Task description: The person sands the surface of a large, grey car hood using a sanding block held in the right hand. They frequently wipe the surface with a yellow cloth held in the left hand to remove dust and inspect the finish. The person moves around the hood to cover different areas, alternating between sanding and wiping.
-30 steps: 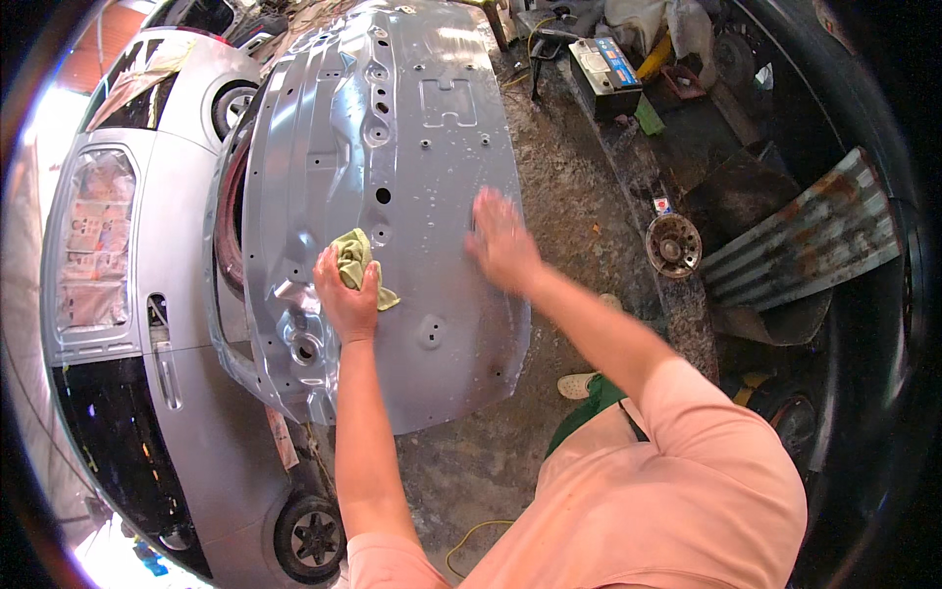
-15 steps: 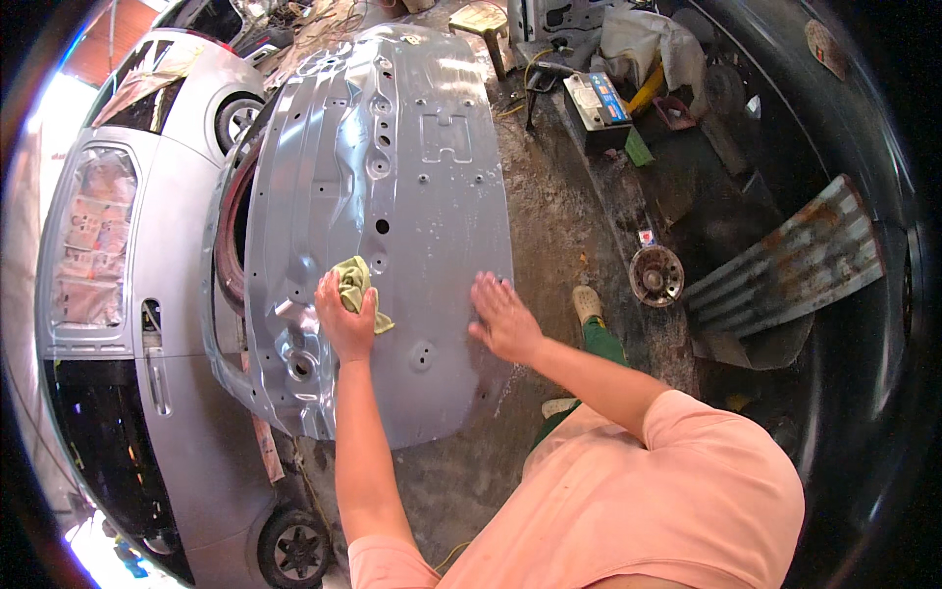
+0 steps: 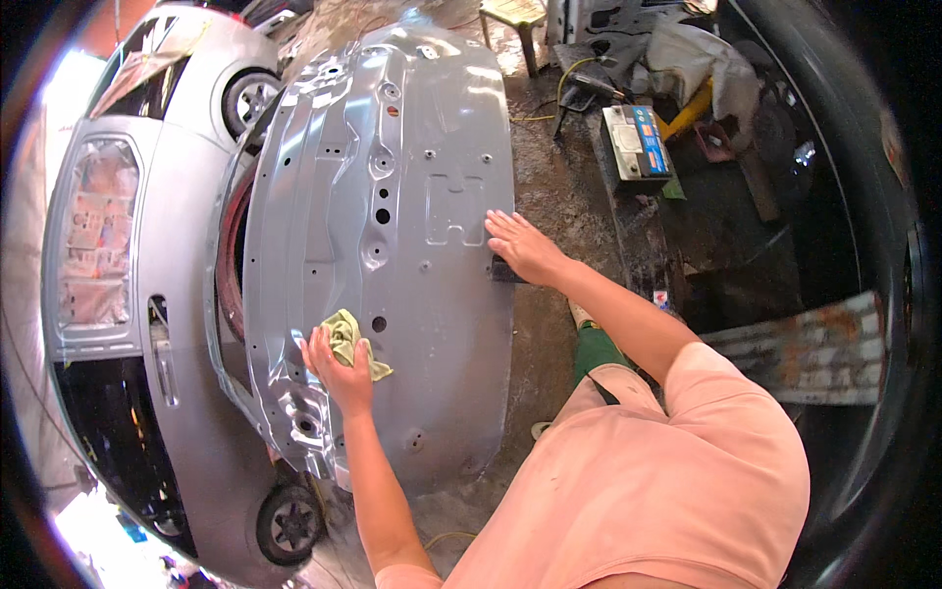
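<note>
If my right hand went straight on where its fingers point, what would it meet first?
Probably the stamped outline on the panel; whether your right hand would touch or clear it is uncertain.

You have your left hand (image 3: 341,378) palm down, thumb apart from its fingers; your right hand (image 3: 530,252) stretches palm down, fingers nearly straight.

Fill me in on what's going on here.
A person is bent over a big grey metal panel. Their left hand holds a bunched green cloth against it. Their right hand is spread open at the panel's right edge, with no cloth in it. A silver car is just to the left of the panel.
</note>
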`<state>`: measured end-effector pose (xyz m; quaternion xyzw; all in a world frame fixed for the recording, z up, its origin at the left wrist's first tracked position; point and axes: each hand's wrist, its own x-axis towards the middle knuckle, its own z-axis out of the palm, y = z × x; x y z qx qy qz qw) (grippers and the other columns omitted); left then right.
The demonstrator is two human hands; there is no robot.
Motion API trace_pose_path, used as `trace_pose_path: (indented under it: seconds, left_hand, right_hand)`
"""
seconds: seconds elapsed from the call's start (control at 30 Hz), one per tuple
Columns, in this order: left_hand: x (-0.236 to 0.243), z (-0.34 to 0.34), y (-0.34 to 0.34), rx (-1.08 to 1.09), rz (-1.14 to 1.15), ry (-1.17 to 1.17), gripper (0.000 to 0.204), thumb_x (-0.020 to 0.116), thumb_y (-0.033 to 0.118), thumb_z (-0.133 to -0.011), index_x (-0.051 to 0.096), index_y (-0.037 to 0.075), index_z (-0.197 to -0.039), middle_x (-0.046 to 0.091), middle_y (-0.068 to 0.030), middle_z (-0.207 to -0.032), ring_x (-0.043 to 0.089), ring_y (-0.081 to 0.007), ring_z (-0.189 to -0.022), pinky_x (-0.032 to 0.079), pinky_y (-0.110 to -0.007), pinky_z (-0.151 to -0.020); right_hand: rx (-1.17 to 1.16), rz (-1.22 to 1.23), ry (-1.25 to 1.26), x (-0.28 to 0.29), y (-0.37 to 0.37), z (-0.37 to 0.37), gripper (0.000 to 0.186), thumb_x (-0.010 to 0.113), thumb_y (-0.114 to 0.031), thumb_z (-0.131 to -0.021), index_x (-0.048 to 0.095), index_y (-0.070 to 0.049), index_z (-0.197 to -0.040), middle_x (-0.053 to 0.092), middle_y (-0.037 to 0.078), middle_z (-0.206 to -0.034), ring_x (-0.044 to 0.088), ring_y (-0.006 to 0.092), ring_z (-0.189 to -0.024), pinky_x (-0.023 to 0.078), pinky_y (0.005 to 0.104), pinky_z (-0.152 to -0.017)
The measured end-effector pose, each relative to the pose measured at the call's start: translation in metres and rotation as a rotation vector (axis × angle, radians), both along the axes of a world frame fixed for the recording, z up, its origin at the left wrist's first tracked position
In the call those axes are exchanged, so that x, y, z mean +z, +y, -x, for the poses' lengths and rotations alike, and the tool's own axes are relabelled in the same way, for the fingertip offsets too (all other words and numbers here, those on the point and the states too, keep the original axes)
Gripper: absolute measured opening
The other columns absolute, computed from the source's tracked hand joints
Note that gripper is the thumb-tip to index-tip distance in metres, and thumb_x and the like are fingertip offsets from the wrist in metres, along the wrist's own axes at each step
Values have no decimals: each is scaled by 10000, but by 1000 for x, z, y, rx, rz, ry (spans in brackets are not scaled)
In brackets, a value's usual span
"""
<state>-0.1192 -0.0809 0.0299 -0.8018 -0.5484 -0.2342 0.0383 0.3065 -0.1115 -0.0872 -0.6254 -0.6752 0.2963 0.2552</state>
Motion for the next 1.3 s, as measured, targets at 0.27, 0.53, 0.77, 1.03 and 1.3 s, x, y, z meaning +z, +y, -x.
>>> trace_pose_path:
  seconds: [0.27, 0.53, 0.77, 1.03, 1.3]
  left_hand:
    - [0, -56, 40, 33, 21, -45, 681, 791, 260, -906, 495, 63, -1488, 474, -163, -1565, 284, -422, -1546, 264, -570, -1258]
    - [-6, -57, 42, 31, -6, -61, 666, 800, 273, -909, 512, 62, -1471, 498, -153, -1547, 310, -407, -1539, 283, -557, -1252]
    - [-6, -59, 45, 27, -46, -32, 700, 813, 308, -895, 502, 79, -1478, 493, -169, -1540, 312, -434, -1531, 302, -569, -1244]
    - [7, -97, 81, -125, -64, 48, 715, 805, 353, -900, 500, 79, -1485, 461, -182, -1534, 289, -441, -1535, 307, -563, -1251]
    - [-7, -110, 127, -137, -18, 28, 703, 794, 359, -905, 508, 62, -1474, 482, -185, -1516, 302, -442, -1527, 290, -557, -1259]
  right_hand:
    - [-670, 184, 813, -18, -33, 94, 830, 463, -358, -1113, 7, 72, -1659, 34, 283, -1746, 48, 383, -1634, 85, 462, -1323]
    - [-532, 211, 894, -22, -51, 52, 914, 707, -222, -921, 214, 80, -1628, 323, 315, -1654, 287, 399, -1570, 218, 461, -1290]
    - [-571, 535, 1067, -4, -73, 10, 424, 736, -112, -910, 540, 31, -1258, 628, 130, -1119, 675, 240, -943, 635, 380, -686]
    - [-519, -160, 685, -23, 40, -37, 250, 548, -91, -1023, 546, -1, -1256, 594, 192, -1236, 558, 252, -1094, 483, 378, -961]
    - [-366, -351, -136, -11, 5, 46, 608, 600, -378, -1050, 465, -29, -1530, 368, 198, -1644, 369, 387, -1497, 297, 517, -1248]
